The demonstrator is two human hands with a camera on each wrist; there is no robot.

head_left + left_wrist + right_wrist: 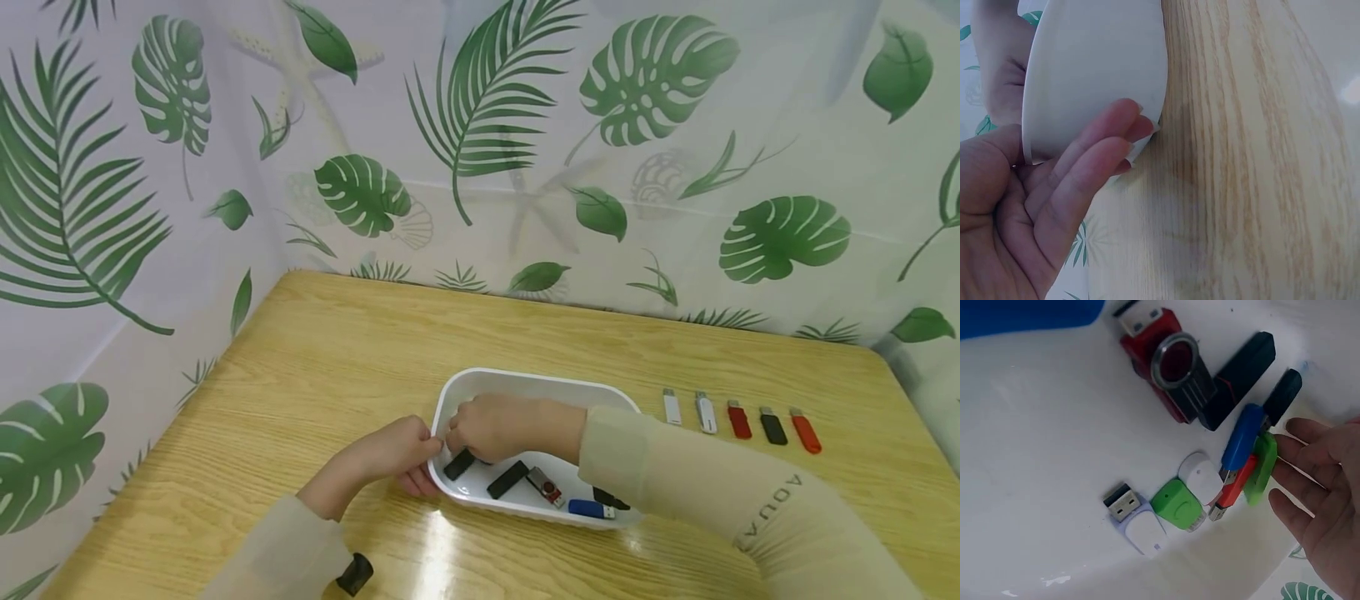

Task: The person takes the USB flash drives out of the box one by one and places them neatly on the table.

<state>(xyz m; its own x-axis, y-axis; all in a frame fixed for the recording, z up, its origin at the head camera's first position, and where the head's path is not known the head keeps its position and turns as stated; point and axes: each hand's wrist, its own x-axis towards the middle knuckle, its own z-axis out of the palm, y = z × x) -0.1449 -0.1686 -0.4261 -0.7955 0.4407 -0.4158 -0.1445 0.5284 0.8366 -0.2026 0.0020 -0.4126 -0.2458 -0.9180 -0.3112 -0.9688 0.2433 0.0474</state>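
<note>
My left hand [396, 448] grips the left end of a white plastic tray [1100, 56], thumb over the rim and the other fingers along its outer wall. Inside the tray, my right hand [498, 423] reaches to the left end. In the right wrist view its fingertips are right at a bright green USB stick [1265, 465]. Against that lie a blue USB stick [1242, 437], an orange-red one [1235, 484] and a dark one [1284, 395]. A white stick [1200, 478], a second green stick [1175, 503] and a lavender-white one [1144, 528] lie close by.
Also in the tray are a red swivel USB stick [545, 486], a black one [507, 479] and a blue one [588, 508]. Right of the tray, several USB sticks lie in a row, from a white one [672, 408] to an orange-red one [806, 432]. A leaf-patterned cloth [480, 242] hangs behind the wooden table [315, 358].
</note>
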